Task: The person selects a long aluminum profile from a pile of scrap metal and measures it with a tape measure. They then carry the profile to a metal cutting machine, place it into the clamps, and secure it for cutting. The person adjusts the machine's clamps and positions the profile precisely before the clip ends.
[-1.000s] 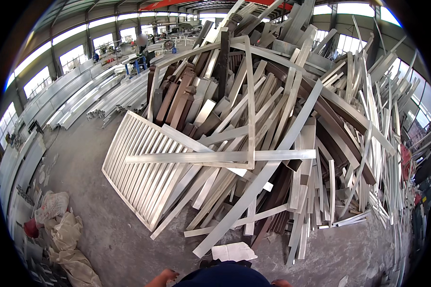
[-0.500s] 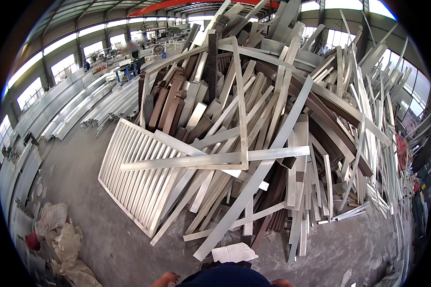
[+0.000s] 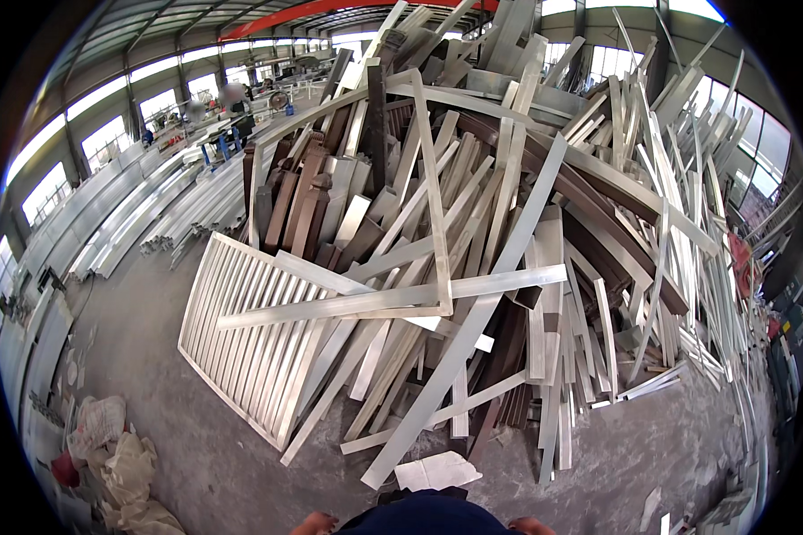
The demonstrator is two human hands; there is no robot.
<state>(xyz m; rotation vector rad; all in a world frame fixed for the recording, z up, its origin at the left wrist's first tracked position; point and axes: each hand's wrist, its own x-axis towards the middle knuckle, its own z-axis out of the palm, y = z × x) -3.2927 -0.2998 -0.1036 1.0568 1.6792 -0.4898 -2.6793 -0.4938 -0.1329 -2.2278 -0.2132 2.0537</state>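
At the lower edge, just left of my dark blue clothing, a small part of my left hand shows. On the other side, only a bit of my right hand comes into view. Both are low beside my body, apart from the metal, and their fingers are mostly cut off. In front rises a large heap of metal profiles, silver and brown. Against its left side leans a slatted metal panel. A long flat bar slants down toward me, near a white flat piece on the floor.
Long silver profiles lie stacked at the left. Crumpled sacks are on the floor at the lower left. Thin upright strips lean at the right. A red overhead beam crosses the hall, with people far back at the left.
The view has shifted slightly, so the upper heap and the hall appear a little farther left. Both hands stay low at the bottom edge. No metal piece has visibly been moved.
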